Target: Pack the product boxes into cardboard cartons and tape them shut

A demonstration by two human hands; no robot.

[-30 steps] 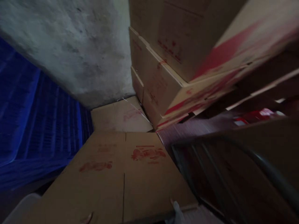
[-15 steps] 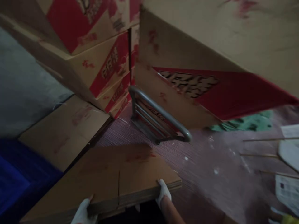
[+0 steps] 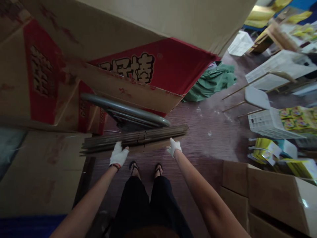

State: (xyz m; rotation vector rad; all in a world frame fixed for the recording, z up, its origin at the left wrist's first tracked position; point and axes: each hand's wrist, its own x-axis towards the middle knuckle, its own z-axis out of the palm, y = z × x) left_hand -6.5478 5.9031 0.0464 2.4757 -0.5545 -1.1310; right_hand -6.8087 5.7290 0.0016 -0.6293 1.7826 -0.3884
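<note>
Seeing the cardboard stack (image 3: 135, 138) turned edgewise from flat, near the floor (image 3: 200, 145)'s left edge; left hand (image 3: 119, 154), right hand (image 3: 174, 147) alongside, grip I can't tell.

Green cloth (image 3: 215, 81); white crates (image 3: 271, 127)

Probably a storeroom: stacked cartons (image 3: 271, 195), white crates (image 3: 262, 121).
</note>
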